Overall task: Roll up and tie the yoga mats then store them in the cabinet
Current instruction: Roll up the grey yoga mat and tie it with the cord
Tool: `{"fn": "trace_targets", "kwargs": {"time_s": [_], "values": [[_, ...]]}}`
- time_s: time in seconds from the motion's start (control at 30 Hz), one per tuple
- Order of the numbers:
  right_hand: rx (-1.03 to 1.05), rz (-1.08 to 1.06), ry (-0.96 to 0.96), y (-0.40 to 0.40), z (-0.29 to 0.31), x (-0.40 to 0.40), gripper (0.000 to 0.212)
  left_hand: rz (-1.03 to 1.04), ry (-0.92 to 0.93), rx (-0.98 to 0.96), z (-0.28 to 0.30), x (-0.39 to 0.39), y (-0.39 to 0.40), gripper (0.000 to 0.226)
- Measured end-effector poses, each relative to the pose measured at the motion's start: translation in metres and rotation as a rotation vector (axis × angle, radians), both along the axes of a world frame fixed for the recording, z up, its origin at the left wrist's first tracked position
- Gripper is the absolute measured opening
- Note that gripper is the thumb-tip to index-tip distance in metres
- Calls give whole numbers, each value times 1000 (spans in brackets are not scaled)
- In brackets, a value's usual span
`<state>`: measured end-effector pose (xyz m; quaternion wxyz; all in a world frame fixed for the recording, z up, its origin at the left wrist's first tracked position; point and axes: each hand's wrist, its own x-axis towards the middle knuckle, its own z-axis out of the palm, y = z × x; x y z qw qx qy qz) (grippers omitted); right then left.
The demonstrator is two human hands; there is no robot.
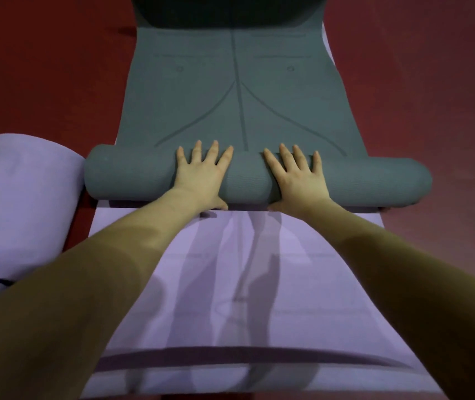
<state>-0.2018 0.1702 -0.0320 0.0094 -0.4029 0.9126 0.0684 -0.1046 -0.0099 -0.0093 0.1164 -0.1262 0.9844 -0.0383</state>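
Left hand (201,177) and right hand (297,180) pressed flat, fingers spread open, gripping nothing, atop half-rolled grey mat (239,90) lying over purple mat (230,284); tied purple roll (25,203) beside.

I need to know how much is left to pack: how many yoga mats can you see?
3: a grey mat half rolled under both hands, a purple mat flat beneath it, a rolled purple mat at left. Others may lie out of view.
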Motion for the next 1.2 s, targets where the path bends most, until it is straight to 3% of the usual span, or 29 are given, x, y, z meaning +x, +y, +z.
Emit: {"fn": "trace_targets", "kwargs": {"time_s": [0.17, 0.43, 0.77, 1.0, 1.2], "values": [[24, 31, -43, -1, 9, -13, 120, 9, 36, -1, -7, -1, -7, 124], [-116, 124, 98, 8, 4, -2, 112, -27, 137, -29, -9, 12, 2, 107], [-160, 151, 28, 65, 9, 65, 107, -164, 262, -12, -19, 82, 38, 110], [-111, 204, -60, 82, 20, 95, 106, -203, 78, 11, -1, 112, 50, 107], [-75, 212, -139, 92, 19, 108, 107, -234, 47, 18, 0, 126, 56, 108]]}}
